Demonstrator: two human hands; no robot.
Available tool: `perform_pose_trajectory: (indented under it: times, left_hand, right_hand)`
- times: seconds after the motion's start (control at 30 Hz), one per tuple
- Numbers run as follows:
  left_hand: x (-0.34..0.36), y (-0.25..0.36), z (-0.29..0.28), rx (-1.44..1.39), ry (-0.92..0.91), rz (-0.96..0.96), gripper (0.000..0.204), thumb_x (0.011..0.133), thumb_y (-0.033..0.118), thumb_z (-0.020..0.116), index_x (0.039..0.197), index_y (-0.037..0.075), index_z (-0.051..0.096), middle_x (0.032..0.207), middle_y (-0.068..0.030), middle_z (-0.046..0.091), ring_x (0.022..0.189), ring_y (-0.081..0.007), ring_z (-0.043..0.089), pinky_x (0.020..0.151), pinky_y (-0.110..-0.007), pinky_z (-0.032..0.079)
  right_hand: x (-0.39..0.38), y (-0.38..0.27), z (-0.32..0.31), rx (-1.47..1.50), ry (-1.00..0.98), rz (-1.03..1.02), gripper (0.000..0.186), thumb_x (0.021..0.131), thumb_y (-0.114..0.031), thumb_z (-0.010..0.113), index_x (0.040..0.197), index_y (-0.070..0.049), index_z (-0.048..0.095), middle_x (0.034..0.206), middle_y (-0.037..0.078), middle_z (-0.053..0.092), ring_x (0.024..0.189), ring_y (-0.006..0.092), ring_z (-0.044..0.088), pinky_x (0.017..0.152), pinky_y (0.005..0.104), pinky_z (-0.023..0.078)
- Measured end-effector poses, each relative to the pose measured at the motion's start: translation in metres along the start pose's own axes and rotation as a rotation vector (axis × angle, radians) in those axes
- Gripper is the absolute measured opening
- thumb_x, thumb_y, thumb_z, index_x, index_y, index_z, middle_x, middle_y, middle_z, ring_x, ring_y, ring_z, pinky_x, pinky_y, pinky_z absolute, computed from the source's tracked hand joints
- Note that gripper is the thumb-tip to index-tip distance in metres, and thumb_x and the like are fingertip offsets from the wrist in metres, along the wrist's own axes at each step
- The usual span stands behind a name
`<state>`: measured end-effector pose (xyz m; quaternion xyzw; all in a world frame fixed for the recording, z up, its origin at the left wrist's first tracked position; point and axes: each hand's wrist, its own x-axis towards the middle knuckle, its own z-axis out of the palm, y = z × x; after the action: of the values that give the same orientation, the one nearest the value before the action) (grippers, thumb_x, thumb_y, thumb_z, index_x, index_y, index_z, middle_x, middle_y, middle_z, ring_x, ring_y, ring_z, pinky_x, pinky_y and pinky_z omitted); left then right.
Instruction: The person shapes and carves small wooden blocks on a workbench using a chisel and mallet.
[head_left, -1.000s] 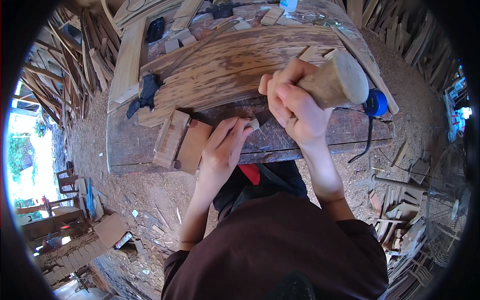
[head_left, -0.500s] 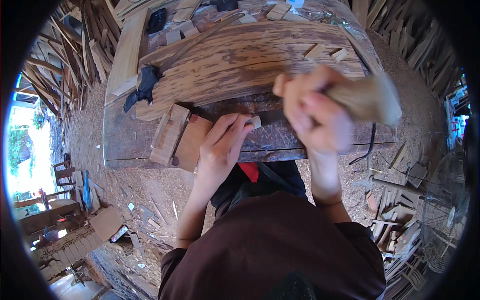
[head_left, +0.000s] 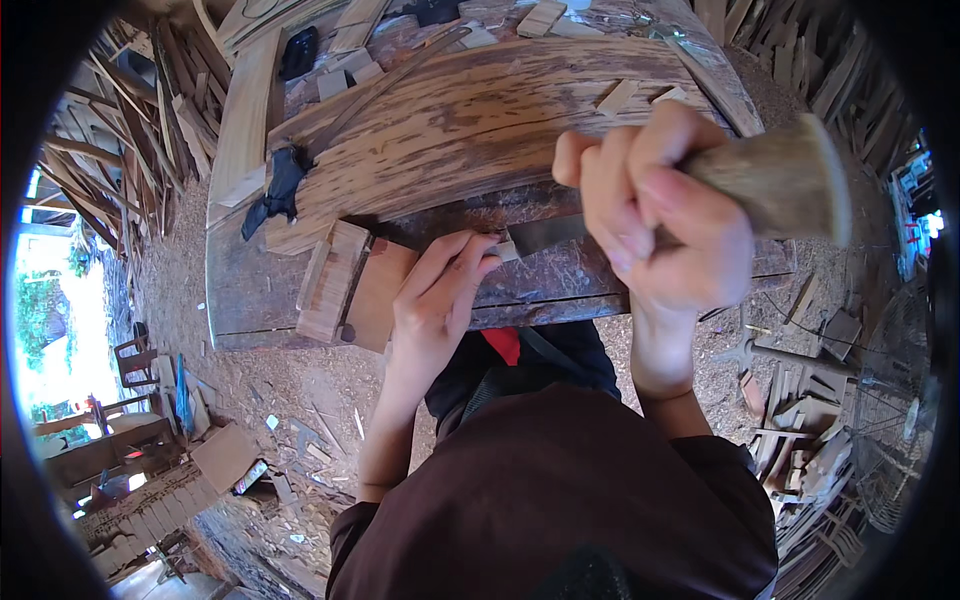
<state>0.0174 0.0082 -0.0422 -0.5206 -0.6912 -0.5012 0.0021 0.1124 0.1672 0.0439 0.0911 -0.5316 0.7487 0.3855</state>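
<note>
My right hand (head_left: 680,215) is wrapped round the thick wooden handle (head_left: 770,180) of a chisel, whose end flares toward the right. The chisel's flat dark blade (head_left: 550,234) points left, its tip at a small pale wood piece (head_left: 507,250). Between thumb and fingertips, my left hand (head_left: 437,290) pinches that piece just above the worn workbench (head_left: 540,285). Left of this hand, a brown wooden block (head_left: 380,290) and a paler grooved block (head_left: 333,280) sit at the bench's near edge. Whether the blade tip touches the piece, I cannot tell.
A long streaked board (head_left: 430,140) lies across the bench beyond my hands. On it are a black cloth-like strip (head_left: 280,190), a thin strip of wood or metal (head_left: 390,90) and small wood pieces (head_left: 618,97). Scrap wood (head_left: 800,420) and a wire fan cage (head_left: 890,430) stand at right.
My right hand has risen a little and shifted right with the chisel, and its blur is gone. My left hand keeps its pinch on the wood piece. The view has shifted slightly.
</note>
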Motion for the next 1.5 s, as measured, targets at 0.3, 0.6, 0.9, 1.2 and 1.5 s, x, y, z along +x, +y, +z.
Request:
perform_pose_trajectory:
  times: [0.3, 0.6, 0.9, 1.2, 1.5]
  left_hand:
    - [0.000, -0.001, 0.000, -0.016, -0.012, 0.009, 0.018, 0.085, -0.004, 0.064, 0.103, -0.006, 0.066, 0.101, -0.0131, 0.066, 0.091, -0.0239, 0.065, 0.080, -0.030, 0.051]
    - [0.002, 0.003, -0.001, -0.032, -0.051, -0.009, 0.021, 0.085, -0.005, 0.063, 0.106, -0.003, 0.067, 0.103, -0.0121, 0.064, 0.093, -0.0227, 0.063, 0.080, -0.030, 0.050]
    - [0.001, 0.001, 0.001, 0.060, -0.024, 0.065, 0.032, 0.084, -0.014, 0.056, 0.114, -0.004, 0.064, 0.108, -0.0150, 0.060, 0.095, -0.0223, 0.063, 0.080, -0.031, 0.056]
    - [0.000, 0.004, 0.002, -0.019, -0.030, 0.043, 0.032, 0.085, -0.014, 0.055, 0.113, -0.003, 0.065, 0.110, -0.0137, 0.060, 0.094, -0.0233, 0.065, 0.081, -0.031, 0.056]
    - [-0.001, 0.002, 0.002, -0.031, -0.027, 0.022, 0.032, 0.083, -0.015, 0.056, 0.111, -0.004, 0.065, 0.109, -0.0136, 0.061, 0.092, -0.0228, 0.066, 0.080, -0.031, 0.055]
  right_hand:
    - [0.000, 0.004, -0.012, 0.157, 0.001, 0.030, 0.019, 0.084, -0.012, 0.057, 0.070, -0.004, 0.048, 0.050, 0.001, 0.046, 0.039, 0.0093, 0.041, 0.064, 0.0286, 0.045]
    - [0.016, -0.007, -0.011, 0.157, -0.019, 0.083, 0.017, 0.083, -0.009, 0.056, 0.069, 0.000, 0.052, 0.052, 0.005, 0.048, 0.038, 0.0100, 0.039, 0.039, 0.0242, 0.033]
    - [0.013, -0.010, 0.007, -0.083, 0.029, 0.159, 0.018, 0.083, -0.016, 0.048, 0.067, -0.008, 0.041, 0.049, 0.000, 0.041, 0.038, 0.0074, 0.032, 0.070, 0.0292, 0.040]
    - [0.004, 0.005, 0.016, -0.264, 0.038, 0.046, 0.017, 0.082, -0.010, 0.056, 0.069, -0.002, 0.048, 0.051, 0.003, 0.048, 0.038, 0.0077, 0.039, 0.053, 0.0258, 0.041]
    - [-0.003, 0.005, 0.010, -0.258, 0.080, 0.089, 0.018, 0.083, -0.010, 0.055, 0.069, -0.004, 0.046, 0.049, 0.001, 0.046, 0.039, 0.0077, 0.039, 0.064, 0.0297, 0.043]
